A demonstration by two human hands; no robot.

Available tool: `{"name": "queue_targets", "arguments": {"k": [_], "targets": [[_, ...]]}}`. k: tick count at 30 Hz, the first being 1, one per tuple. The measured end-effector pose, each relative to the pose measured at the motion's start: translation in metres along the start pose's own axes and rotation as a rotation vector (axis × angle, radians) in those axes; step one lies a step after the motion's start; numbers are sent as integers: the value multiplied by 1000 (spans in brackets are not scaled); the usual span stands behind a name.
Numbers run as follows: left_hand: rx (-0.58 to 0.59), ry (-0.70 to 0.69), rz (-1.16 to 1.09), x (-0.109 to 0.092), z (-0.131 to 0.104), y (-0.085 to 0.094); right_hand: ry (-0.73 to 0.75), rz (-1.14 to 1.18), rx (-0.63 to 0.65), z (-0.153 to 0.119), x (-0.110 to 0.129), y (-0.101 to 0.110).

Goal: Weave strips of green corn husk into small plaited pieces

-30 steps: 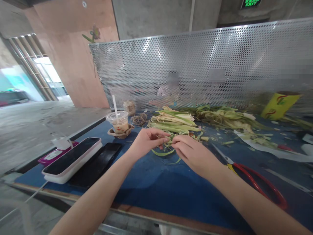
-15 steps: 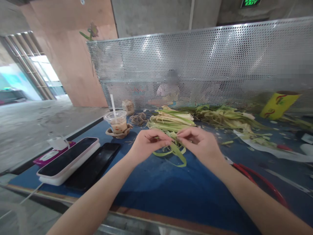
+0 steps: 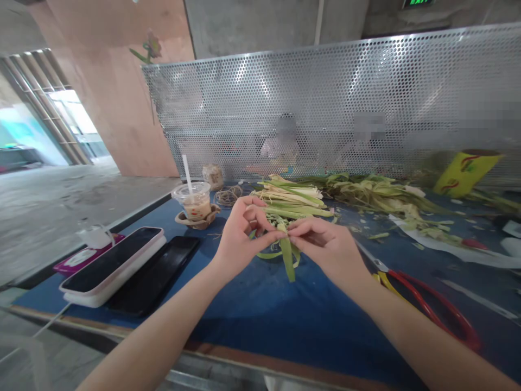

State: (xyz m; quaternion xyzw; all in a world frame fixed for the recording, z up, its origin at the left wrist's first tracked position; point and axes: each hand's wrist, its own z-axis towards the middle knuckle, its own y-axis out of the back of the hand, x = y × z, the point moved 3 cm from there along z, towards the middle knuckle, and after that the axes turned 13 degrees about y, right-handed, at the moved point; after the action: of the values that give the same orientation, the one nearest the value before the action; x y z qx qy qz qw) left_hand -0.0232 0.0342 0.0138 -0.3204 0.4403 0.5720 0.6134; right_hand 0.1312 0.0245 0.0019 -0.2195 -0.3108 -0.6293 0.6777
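Between my hands, a flat green leaf strip (image 3: 288, 262) hangs down over the blue table, with thinner curled strips around it. My left hand (image 3: 246, 231) pinches it from the left between thumb and fingertips. From the other side my right hand (image 3: 321, 241) grips it, thumb and fingers pressed together. The fingertips of both hands nearly meet. Just beyond lies a bundle of pale green leaf strips (image 3: 291, 198). Red-handled scissors (image 3: 431, 304) lie beside my right forearm, partly covered by it.
To the left stand a plastic drink cup (image 3: 194, 203), a phone in a pink case (image 3: 114, 260) and a black phone (image 3: 157, 274). A twine coil (image 3: 228, 195) lies behind. More leaves (image 3: 374, 195), a yellow roll (image 3: 466, 172) and a metal blade (image 3: 480, 298) are right. A perforated metal screen (image 3: 252, 98) bounds the back.
The leaf strip now hangs straighter and further left. My left hand's fingers have lifted and curled, and my right hand has shifted slightly left, exposing more of the scissors.
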Motion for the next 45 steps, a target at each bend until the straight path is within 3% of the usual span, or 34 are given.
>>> {"name": "queue_targets", "arguments": {"k": [10,16,19,25,30,33,37,39,42,45], "targets": [[55,87,69,5,1,-2,-21,47,-26,-1,1,1],[26,138,-84,10,2,-2,-216,105,52,1,-5,-1],[68,141,-89,9,2,-3,-303,142,58,3,-9,0],[174,125,-172,9,2,-9,-387,148,267,4,-11,7],[196,184,-244,16,3,-14,-439,196,307,6,-12,11],[161,221,-211,21,4,-14,-460,211,242,7,-16,12],[154,100,-7,21,2,-18,-399,433,10,10,-19,15],[238,54,144,21,-2,-25,-352,559,-67,12,-18,16],[442,131,308,23,-8,-35,-298,645,-134,16,-15,21],[434,206,386,22,-8,-34,-235,660,-233,20,-15,29]]}}
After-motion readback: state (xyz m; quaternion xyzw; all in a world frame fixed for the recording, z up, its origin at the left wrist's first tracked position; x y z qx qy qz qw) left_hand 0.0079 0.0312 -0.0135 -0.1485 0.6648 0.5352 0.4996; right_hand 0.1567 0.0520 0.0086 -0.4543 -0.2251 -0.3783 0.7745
